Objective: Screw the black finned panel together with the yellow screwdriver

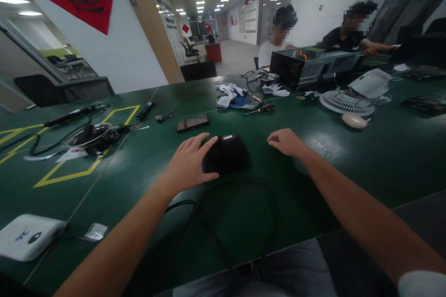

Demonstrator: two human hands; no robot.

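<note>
A glossy black box-like device (228, 155) lies on the green table in front of me; its exact kind does not show. My left hand (188, 164) spans the device's left end, with fingers along the far edge and thumb by the near edge. To the right of it, apart from the device, my right hand (286, 143) is held low over the table. Its fingers are curled together at the tips, and whatever they may hold is hidden. A black cable (240, 182) loops across the table between my forearms.
Beyond the device lie a phone (193, 123), a screwdriver (261, 108) and a crumpled cloth (234, 96). An open computer case (296, 67), a fan grille (346, 103) and a computer mouse (354, 121) are on the right. Left are a metal bowl (75, 141) and a white box (29, 236). Two people sit opposite.
</note>
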